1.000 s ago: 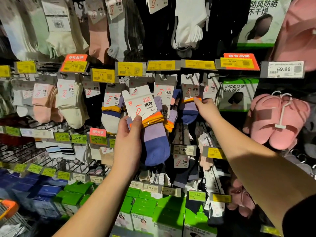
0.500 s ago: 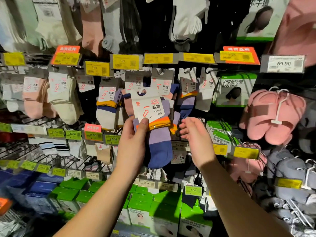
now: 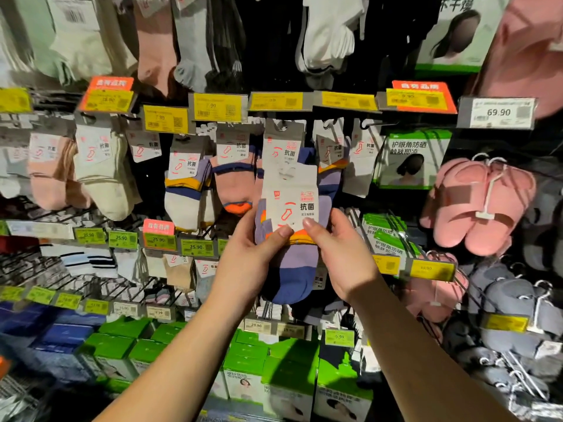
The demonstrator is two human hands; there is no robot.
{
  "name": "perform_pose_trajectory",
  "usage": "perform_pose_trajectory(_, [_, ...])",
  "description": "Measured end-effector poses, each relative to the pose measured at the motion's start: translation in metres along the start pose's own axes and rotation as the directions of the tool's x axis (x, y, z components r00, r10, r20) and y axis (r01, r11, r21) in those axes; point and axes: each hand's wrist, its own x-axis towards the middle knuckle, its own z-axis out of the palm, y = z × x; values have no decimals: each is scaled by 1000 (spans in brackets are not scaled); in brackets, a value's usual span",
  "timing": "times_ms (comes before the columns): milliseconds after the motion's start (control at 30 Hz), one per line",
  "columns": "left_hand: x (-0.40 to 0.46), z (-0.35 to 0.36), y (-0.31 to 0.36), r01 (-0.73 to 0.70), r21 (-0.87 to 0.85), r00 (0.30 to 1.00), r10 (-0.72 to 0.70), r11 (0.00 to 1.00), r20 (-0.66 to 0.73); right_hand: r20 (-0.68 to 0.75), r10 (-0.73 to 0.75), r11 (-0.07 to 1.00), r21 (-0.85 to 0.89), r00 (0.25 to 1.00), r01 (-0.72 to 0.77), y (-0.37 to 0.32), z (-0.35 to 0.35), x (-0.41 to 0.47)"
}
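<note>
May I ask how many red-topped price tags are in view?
3 red-topped price tags: one upper left above the cream socks, one upper right beside the white 69.90 tag, one lower, left of the left hand. More may be hidden.

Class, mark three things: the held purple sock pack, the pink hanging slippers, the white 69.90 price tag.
purple sock pack (image 3: 300, 257), head view, purple fabric under the orange band.
pink hanging slippers (image 3: 451, 226), head view, left slipper's lower end.
white 69.90 price tag (image 3: 498, 112), head view, on the printed number.
</note>
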Motion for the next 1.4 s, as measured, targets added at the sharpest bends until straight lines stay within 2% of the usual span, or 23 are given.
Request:
perform_pose_trajectory(133, [6, -4, -5, 122, -172, 992, -124, 977, -2, 34, 59, 984, 164, 998, -64, -4, -7, 4])
perform_pose_trajectory(267, [10, -12, -5, 87, -186, 989, -108, 979, -105, -32, 67, 965, 257, 997, -56, -20, -25, 16])
perform_pose_trajectory(333, [13, -15, -3, 51, -203, 986, -81, 978, -142, -125, 26, 980, 198, 992, 0, -29, -38, 27])
perform_pose_trajectory(467, [14, -16, 4, 27, -265, 992, -58, 964, -109, -224, -37, 999, -24, 974, 32, -41, -57, 57])
perform_pose_trajectory(800, [10, -10, 10, 18, -317, 992, -55, 948, -111, -197, -86, 971, -236, 977, 38, -56, -52, 110])
perform_pose_trajectory(967, [7, -16, 14, 16, -337, 989, -64, 941, -130, -230, -65, 977, -212, 971, 15, -53, -59, 116])
perform_pose_trajectory(1100, [5, -18, 14, 23, -321, 986, -75, 947, -152, -220, -45, 958, -287, 974, -21, -45, -64, 125])
perform_pose_trajectory(1200, [4, -17, 15, 32, -315, 984, -85, 949, -154, -247, -54, 922, -385, 968, -46, -39, -64, 135])
perform_pose_trajectory(1300, [3, -15, 17, 40, -312, 984, -91, 949, -152, -281, -71, 838, -537, 957, -95, -36, -65, 147])
perform_pose_trajectory(1400, [2, -14, 18, 43, -311, 984, -95, 949, -154, -322, -50, 776, -609, 945, -166, -36, -64, 160])
